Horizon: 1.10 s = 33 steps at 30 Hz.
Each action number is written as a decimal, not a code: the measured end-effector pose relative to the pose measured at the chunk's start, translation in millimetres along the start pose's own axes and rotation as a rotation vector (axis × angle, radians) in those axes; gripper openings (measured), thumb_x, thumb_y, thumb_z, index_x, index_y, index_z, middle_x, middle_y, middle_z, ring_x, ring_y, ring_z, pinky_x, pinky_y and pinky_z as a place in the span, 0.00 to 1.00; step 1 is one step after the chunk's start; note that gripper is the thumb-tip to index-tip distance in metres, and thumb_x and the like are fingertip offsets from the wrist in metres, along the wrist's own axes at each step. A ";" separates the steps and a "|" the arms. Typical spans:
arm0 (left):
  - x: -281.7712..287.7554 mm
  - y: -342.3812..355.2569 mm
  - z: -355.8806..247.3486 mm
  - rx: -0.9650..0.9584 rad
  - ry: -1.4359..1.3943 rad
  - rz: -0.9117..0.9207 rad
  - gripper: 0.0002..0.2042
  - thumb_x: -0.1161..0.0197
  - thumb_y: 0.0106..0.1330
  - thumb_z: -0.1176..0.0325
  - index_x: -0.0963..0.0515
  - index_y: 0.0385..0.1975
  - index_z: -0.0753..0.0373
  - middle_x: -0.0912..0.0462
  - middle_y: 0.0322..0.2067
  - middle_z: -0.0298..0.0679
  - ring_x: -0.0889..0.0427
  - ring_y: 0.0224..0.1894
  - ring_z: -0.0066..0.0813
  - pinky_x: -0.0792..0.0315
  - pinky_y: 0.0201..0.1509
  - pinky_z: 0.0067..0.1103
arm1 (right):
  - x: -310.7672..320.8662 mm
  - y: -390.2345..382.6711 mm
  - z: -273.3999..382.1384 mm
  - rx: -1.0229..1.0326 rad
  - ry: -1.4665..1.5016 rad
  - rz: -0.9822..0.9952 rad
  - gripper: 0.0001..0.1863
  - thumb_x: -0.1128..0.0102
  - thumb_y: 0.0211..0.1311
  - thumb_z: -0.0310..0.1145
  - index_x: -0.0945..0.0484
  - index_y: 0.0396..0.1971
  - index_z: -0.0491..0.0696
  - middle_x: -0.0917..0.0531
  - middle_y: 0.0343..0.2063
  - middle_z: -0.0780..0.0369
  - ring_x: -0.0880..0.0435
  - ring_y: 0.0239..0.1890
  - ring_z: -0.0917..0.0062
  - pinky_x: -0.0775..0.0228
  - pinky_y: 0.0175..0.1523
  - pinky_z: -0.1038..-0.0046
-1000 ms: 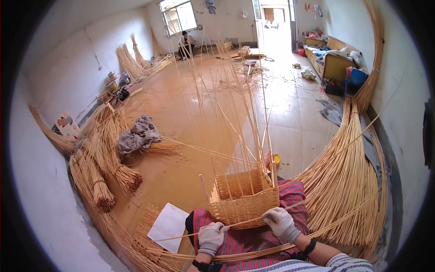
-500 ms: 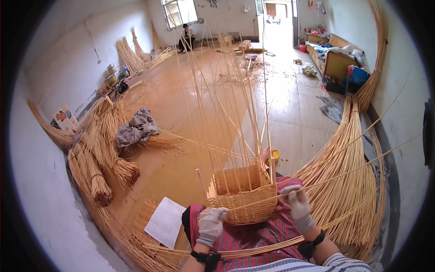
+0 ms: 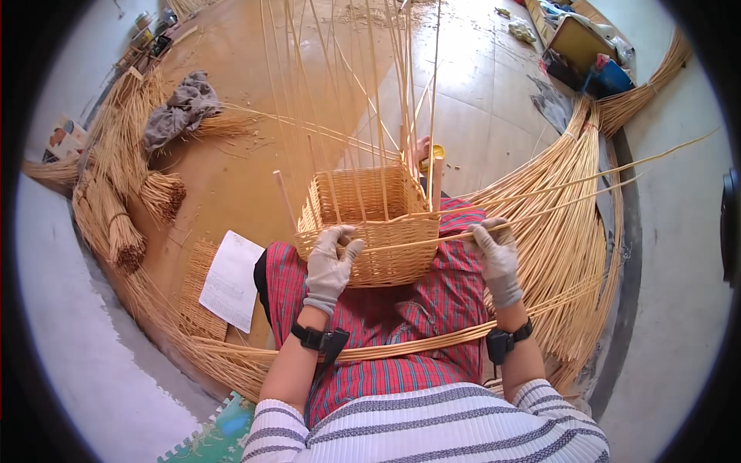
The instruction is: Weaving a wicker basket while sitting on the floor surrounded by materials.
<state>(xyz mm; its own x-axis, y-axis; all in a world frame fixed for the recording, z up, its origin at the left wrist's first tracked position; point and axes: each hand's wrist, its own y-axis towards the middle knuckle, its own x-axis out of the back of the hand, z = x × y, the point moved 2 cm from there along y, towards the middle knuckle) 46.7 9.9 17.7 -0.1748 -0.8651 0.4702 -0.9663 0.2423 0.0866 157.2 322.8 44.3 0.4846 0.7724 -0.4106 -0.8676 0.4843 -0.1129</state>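
Note:
A square wicker basket (image 3: 386, 251) sits on my lap, with tall upright stakes (image 3: 384, 193) rising from its walls and wooden posts (image 3: 438, 184) at its corners. My left hand (image 3: 328, 270), in a pale glove, is pinched at the basket's front left, round one end of a wicker strand (image 3: 417, 244). This strand runs across the basket's front to my gloved right hand (image 3: 496, 258), whose thumb and fingers are closed on it. Its loose end stretches out to the right. Above it, a second long strand (image 3: 571, 179) leaves the basket's right front corner.
A large fan of loose wicker rods (image 3: 548, 255) lies to my right. Tied bundles (image 3: 116, 201) and a grey cloth (image 3: 181, 108) are at the left. A written sheet (image 3: 231, 282) rests on a woven panel (image 3: 199, 293). Several rods (image 3: 409, 345) cross my lap.
The view has tipped downward, so the basket and hands show higher in the picture. My left hand has turned, showing its thumb and fingertips. Both hands remain at the strand.

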 end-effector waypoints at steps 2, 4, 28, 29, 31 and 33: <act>-2.8 0.3 -7.8 0.073 -0.030 -0.099 0.20 0.30 0.67 0.66 0.25 0.57 0.63 0.19 0.45 0.40 0.19 0.43 0.30 0.24 0.50 0.25 | 0.4 0.9 2.0 -0.010 0.033 -0.041 0.08 0.36 0.69 0.25 0.24 0.43 0.49 0.13 0.37 0.59 0.12 0.37 0.74 0.14 0.37 0.75; -0.6 7.3 5.5 0.052 0.021 -0.195 0.20 0.33 0.69 0.68 0.27 0.59 0.61 0.18 0.48 0.41 0.18 0.47 0.31 0.24 0.51 0.25 | 5.3 6.5 0.4 0.037 0.090 -0.068 0.07 0.37 0.69 0.24 0.24 0.43 0.50 0.13 0.37 0.60 0.12 0.39 0.74 0.14 0.38 0.75; -52.6 48.9 -0.4 0.461 -0.307 0.291 0.11 0.41 0.76 0.60 0.24 0.41 0.62 0.18 0.28 0.36 0.18 0.17 0.22 0.25 0.16 0.21 | -92.6 66.3 12.7 0.545 -0.413 0.028 0.06 0.40 0.68 0.17 0.22 0.43 0.40 0.17 0.46 0.59 0.17 0.48 0.79 0.25 0.56 0.77; -56.1 48.1 -5.2 0.440 -0.264 0.243 0.11 0.41 0.77 0.60 0.24 0.40 0.62 0.19 0.26 0.35 0.18 0.16 0.23 0.26 0.15 0.21 | -118.1 95.3 5.6 0.519 -0.372 0.236 0.14 0.40 0.67 0.16 0.23 0.51 0.38 0.17 0.50 0.58 0.18 0.54 0.78 0.25 0.59 0.73; -57.7 50.6 -6.8 0.468 -0.281 0.243 0.13 0.42 0.77 0.57 0.24 0.40 0.63 0.20 0.24 0.35 0.18 0.15 0.24 0.27 0.14 0.21 | -193.7 137.1 18.2 0.949 -0.953 0.363 0.27 0.42 0.61 0.14 0.25 0.62 0.44 0.22 0.60 0.46 0.22 0.64 0.63 0.27 0.64 0.67; -63.3 58.6 -15.4 0.503 -0.344 0.286 0.14 0.43 0.77 0.56 0.25 0.40 0.63 0.21 0.22 0.35 0.18 0.15 0.25 0.26 0.14 0.22 | -223.5 169.2 0.7 0.962 -1.019 0.234 0.27 0.43 0.63 0.18 0.26 0.63 0.48 0.26 0.61 0.43 0.21 0.60 0.57 0.25 0.62 0.65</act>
<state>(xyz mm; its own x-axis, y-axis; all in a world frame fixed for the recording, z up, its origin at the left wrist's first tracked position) 4.1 85.6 6.6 -0.4062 -0.9083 0.0998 -0.8288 0.3203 -0.4588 -97.9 232.4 117.6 0.5683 0.6260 0.5340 -0.7248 0.0737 0.6850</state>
